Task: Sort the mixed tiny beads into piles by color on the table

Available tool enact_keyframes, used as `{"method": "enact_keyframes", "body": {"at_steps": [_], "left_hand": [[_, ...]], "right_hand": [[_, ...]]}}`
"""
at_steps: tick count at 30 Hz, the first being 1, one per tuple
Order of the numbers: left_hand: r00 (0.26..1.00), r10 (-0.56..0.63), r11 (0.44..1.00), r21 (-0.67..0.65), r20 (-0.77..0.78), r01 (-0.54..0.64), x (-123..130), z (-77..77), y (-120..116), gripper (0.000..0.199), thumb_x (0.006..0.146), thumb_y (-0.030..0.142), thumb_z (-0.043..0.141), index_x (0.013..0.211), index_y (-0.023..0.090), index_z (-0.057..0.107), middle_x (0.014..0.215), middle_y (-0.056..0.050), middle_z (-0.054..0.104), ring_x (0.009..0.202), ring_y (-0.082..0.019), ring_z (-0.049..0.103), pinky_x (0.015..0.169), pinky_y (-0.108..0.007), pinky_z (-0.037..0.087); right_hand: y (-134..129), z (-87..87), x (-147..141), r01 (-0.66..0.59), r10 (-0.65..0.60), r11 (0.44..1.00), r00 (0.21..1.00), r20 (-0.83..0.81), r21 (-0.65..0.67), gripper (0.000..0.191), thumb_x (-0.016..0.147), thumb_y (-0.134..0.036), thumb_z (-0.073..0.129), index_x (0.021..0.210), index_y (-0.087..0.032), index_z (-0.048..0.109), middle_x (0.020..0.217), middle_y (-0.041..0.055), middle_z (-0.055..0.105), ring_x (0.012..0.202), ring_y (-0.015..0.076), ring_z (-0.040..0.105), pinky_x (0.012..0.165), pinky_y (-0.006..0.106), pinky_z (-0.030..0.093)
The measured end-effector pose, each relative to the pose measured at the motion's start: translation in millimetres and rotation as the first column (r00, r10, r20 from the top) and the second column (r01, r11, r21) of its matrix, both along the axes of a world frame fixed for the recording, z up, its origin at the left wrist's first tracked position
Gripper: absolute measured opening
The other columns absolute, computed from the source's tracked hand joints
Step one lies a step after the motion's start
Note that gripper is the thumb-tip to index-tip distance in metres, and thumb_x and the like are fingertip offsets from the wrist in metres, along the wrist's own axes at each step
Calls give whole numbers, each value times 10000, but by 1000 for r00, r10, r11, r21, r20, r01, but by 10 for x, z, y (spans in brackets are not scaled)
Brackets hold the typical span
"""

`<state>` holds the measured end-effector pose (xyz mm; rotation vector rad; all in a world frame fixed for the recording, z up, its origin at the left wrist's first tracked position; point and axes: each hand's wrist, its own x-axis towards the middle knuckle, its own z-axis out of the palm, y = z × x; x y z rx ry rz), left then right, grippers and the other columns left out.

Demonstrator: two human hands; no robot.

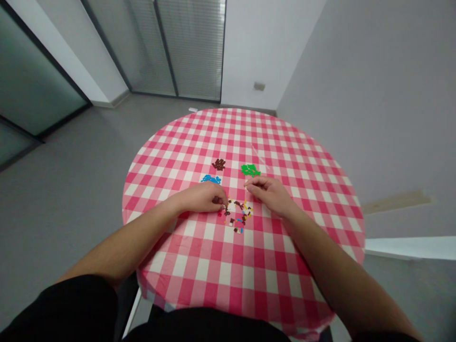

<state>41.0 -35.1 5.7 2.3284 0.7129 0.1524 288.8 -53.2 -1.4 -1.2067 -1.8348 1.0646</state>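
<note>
A loose heap of small mixed-colour pieces (243, 219), brown, white, yellow, blue and red, lies on the checked cloth in front of me. My left hand (208, 197) is at the heap's left edge with fingers curled down and pressed together; what they hold, if anything, is hidden. Further up and right, my right hand (269, 192) has thumb and forefinger pinched together, with a tiny pale piece perhaps between the tips. Just above it sits a group of green pieces (251, 170). Blue pieces (211, 179) are gathered beyond my left hand, and dark brown pieces (219, 164) behind those.
The round table (213, 270) wears a red-and-white checked cloth with a crease at the upper right. Glass partitions (192, 47) stand beyond it on the left. A grey wall (384, 118) rises on the right.
</note>
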Motion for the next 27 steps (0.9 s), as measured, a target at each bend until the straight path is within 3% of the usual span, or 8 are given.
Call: {"method": "enact_keyframes", "body": {"at_steps": [3,6,9,13,21,27], "left_hand": [[1000,12,1000,-12,-7,-12,1,5,-11,184,792,106,588,882,178,732,871,-27,710,722,-128,601,655,-232,403],[999,42,998,-39,-11,-42,-14,15,-23,177,783,113,589,879,173,725,860,-25,706,708,-126,593,634,-231,394],[998,64,995,-74,0,-63,-25,25,-26,158,790,133,592,884,171,713,832,-17,703,688,-123,588,618,-233,388],[996,76,992,-106,40,-71,-32,27,-18,117,793,146,608,863,167,699,814,-14,706,692,-125,596,634,-241,400],[985,123,985,-133,123,-107,-48,-15,-15,107,770,138,624,845,162,696,827,-29,731,700,-128,626,644,-239,437],[978,125,985,-137,166,-103,-37,-23,-28,93,755,125,630,808,161,698,818,-30,740,725,-130,648,655,-231,448]], "right_hand": [[59,7,105,40,-48,998,976,215,40,213,887,-342,595,908,-186,739,952,75,750,872,212,680,783,330,496],[113,33,206,60,-102,993,845,524,97,187,892,-251,586,879,-186,761,936,83,757,851,225,681,750,327,477],[138,73,267,63,-97,995,735,671,75,195,900,-211,583,888,-188,776,962,81,768,870,232,691,742,319,471],[138,93,286,53,-73,997,693,718,50,203,897,-190,583,895,-185,785,963,80,776,869,230,701,731,314,480],[182,5,384,-1,-75,994,729,680,110,212,868,-208,590,878,-215,802,948,79,781,842,250,721,707,342,519],[205,-10,436,15,-92,993,698,711,115,236,849,-186,576,898,-216,805,956,72,783,860,252,727,713,332,522]]}}
